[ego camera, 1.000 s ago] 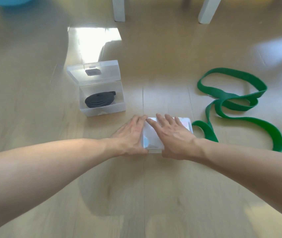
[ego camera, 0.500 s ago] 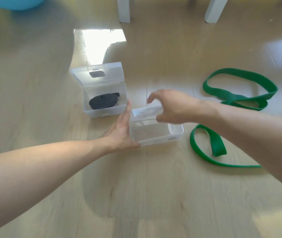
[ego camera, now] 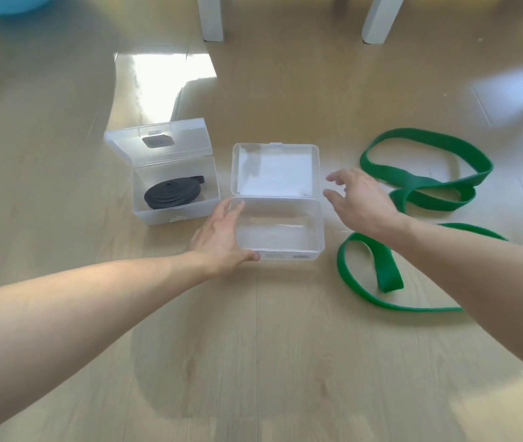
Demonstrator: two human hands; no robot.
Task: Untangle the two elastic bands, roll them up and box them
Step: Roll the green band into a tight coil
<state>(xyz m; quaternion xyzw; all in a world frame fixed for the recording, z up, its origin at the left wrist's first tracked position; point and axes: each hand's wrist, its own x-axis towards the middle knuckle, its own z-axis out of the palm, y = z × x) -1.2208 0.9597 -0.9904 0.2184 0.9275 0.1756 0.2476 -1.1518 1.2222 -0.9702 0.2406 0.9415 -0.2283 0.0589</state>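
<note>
A clear plastic box (ego camera: 285, 254) stands on the floor with its lid (ego camera: 275, 148) swung fully back, and nothing inside. My left hand (ego camera: 221, 237) lies against the box's left wall, thumb at its front corner. To the right of the lid hovers my right hand (ego camera: 359, 199), fingers spread, holding nothing. A long green elastic band (ego camera: 425, 183) lies loose in loops on the floor to the right, partly under my right forearm. Further left, a second clear box (ego camera: 177, 215) stands with its lid up and a rolled black band (ego camera: 170, 194) inside.
Two white furniture legs (ego camera: 210, 17) (ego camera: 378, 17) stand at the far edge. A blue round object (ego camera: 11, 3) shows at the top left. A bright patch of sunlight (ego camera: 170, 68) lies on the wooden floor behind the boxes.
The near box was closed under both hands; my right hand lifted the lid, swung it back and let go. My left hand stayed at the box's left side.
</note>
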